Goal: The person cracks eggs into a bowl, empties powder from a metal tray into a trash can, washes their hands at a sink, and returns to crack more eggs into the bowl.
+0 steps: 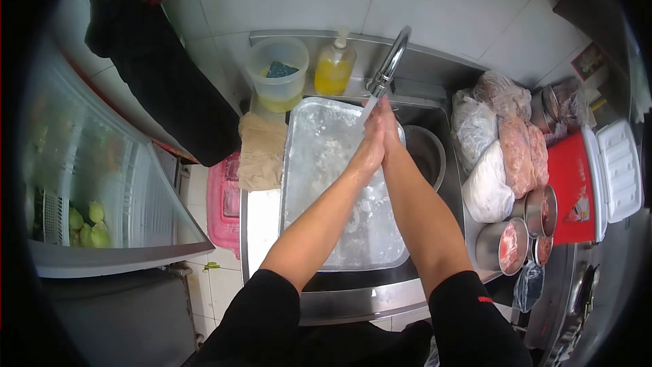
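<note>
Left hand [369,149] and right hand [390,130] are pressed together under the running tap [392,61], looks like the rinsing bit to me. Big tray [326,170] sits right below over the sink [360,304], pump bottle [333,73] behind it, so any move needs clearance from the spout and tray rim

Head-worn view, forward and steeply down.

from both hands [380,134], the faucet [391,61] blocks twelve o'clock; the soap bottle [333,73] and plastic tub [276,88] crowd ten to eleven. a round pot [439,163] stands at four, bags [473,129] at three. open room — above the tray [316,156], eight to nine, and between the forearms at six.
</note>
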The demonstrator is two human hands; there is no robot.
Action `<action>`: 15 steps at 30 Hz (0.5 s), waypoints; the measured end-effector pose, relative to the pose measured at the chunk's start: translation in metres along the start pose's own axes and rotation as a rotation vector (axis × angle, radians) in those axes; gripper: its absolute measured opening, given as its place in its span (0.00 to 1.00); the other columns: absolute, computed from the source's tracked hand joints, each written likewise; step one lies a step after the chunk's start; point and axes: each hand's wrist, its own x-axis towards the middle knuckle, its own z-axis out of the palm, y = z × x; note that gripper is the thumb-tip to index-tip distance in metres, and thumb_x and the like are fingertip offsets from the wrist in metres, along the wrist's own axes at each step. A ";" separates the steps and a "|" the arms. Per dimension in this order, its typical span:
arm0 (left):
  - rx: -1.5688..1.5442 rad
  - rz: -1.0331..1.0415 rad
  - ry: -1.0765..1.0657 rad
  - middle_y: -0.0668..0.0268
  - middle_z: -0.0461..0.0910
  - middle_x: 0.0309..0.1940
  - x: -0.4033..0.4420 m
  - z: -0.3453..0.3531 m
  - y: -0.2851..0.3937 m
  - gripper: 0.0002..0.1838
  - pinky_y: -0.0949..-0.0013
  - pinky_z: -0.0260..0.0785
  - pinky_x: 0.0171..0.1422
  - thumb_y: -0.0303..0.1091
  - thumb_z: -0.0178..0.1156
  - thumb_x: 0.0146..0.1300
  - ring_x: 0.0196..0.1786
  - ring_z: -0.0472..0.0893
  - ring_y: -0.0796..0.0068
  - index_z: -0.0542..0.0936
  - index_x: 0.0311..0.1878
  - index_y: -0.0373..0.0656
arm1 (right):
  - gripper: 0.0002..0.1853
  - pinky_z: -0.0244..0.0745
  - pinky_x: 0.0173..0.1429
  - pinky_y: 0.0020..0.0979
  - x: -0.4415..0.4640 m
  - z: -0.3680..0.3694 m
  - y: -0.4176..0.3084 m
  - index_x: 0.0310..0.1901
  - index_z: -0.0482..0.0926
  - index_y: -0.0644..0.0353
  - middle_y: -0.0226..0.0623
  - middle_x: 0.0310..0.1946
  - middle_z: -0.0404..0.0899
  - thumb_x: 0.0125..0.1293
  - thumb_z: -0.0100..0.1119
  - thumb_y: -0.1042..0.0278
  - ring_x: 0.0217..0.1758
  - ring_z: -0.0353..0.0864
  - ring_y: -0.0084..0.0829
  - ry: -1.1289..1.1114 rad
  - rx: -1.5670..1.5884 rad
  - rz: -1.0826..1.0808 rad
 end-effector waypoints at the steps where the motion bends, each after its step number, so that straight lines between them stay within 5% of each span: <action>1: -0.012 -0.044 0.011 0.55 0.75 0.62 0.010 -0.009 -0.006 0.39 0.57 0.64 0.69 0.66 0.42 0.73 0.62 0.75 0.59 0.67 0.70 0.39 | 0.42 0.58 0.75 0.41 -0.007 0.010 0.002 0.76 0.58 0.60 0.50 0.72 0.64 0.73 0.46 0.35 0.74 0.62 0.44 -0.055 0.149 0.113; 4: -0.289 -0.399 0.059 0.55 0.73 0.62 0.026 -0.032 0.030 0.42 0.56 0.65 0.69 0.69 0.42 0.72 0.64 0.74 0.59 0.66 0.70 0.40 | 0.36 0.65 0.70 0.40 -0.047 0.046 0.022 0.69 0.68 0.62 0.50 0.68 0.69 0.75 0.45 0.38 0.70 0.68 0.41 -0.063 -0.162 -0.089; 6: -0.223 -0.165 -0.006 0.57 0.76 0.59 0.025 -0.034 -0.002 0.37 0.56 0.67 0.67 0.65 0.45 0.72 0.60 0.76 0.61 0.69 0.67 0.41 | 0.23 0.75 0.54 0.41 -0.009 0.028 0.039 0.48 0.81 0.59 0.34 0.41 0.81 0.76 0.44 0.48 0.47 0.78 0.34 -0.011 -0.206 -0.188; 8: -0.139 -0.045 0.088 0.61 0.82 0.48 0.010 -0.028 -0.017 0.29 0.57 0.74 0.59 0.62 0.49 0.72 0.50 0.82 0.63 0.77 0.58 0.45 | 0.16 0.78 0.54 0.38 0.094 0.021 0.124 0.53 0.78 0.64 0.48 0.44 0.84 0.68 0.54 0.66 0.47 0.83 0.43 0.175 0.094 -0.348; 10: -0.344 -0.333 -0.307 0.60 0.82 0.47 0.031 -0.064 -0.009 0.29 0.59 0.76 0.55 0.60 0.49 0.73 0.50 0.83 0.64 0.77 0.56 0.42 | 0.16 0.77 0.55 0.40 0.018 0.034 0.077 0.48 0.81 0.66 0.53 0.42 0.84 0.67 0.56 0.62 0.47 0.84 0.43 0.211 -0.242 -0.374; 11: -0.237 -0.399 -0.193 0.58 0.82 0.46 0.029 -0.066 0.007 0.29 0.59 0.77 0.55 0.60 0.49 0.73 0.49 0.83 0.63 0.77 0.55 0.41 | 0.16 0.77 0.56 0.41 -0.027 0.043 0.050 0.45 0.82 0.67 0.56 0.41 0.84 0.67 0.57 0.61 0.47 0.85 0.44 0.235 -0.406 -0.388; 13: -0.220 -0.198 0.047 0.57 0.81 0.48 -0.011 -0.038 0.024 0.28 0.59 0.76 0.54 0.57 0.48 0.74 0.50 0.82 0.62 0.77 0.57 0.40 | 0.17 0.78 0.56 0.43 -0.055 0.032 0.026 0.43 0.83 0.67 0.58 0.40 0.84 0.65 0.59 0.59 0.47 0.86 0.48 0.088 -0.320 -0.276; 15: -0.053 -0.130 -0.046 0.54 0.81 0.51 -0.023 -0.044 -0.028 0.28 0.59 0.76 0.55 0.55 0.49 0.75 0.51 0.82 0.60 0.74 0.61 0.37 | 0.16 0.77 0.54 0.46 -0.028 -0.024 0.064 0.43 0.82 0.67 0.56 0.37 0.83 0.64 0.60 0.61 0.45 0.84 0.52 0.000 -0.805 -0.272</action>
